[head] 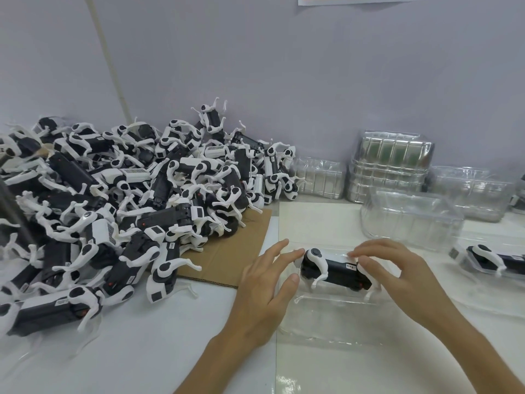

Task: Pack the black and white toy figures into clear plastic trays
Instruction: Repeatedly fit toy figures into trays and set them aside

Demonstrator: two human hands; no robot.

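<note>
From my feed: toy figure point(335, 270) lies on its side in clear tray point(341, 311), front centre of white table point(142, 351). Left hand point(267, 288) has fingers straight and spread, thumb tip beside figure's head end. Right hand point(403, 271) is curled over rear end, fingertips pinching it, I think — glare blurs contact. Pile of figures point(127, 194) at left, partly on cardboard point(227, 251); tray stacks point(392, 166) by wall.

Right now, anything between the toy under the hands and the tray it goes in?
Nothing visible. The toy already lies in the clear tray, with the left hand and right hand on it.
</note>
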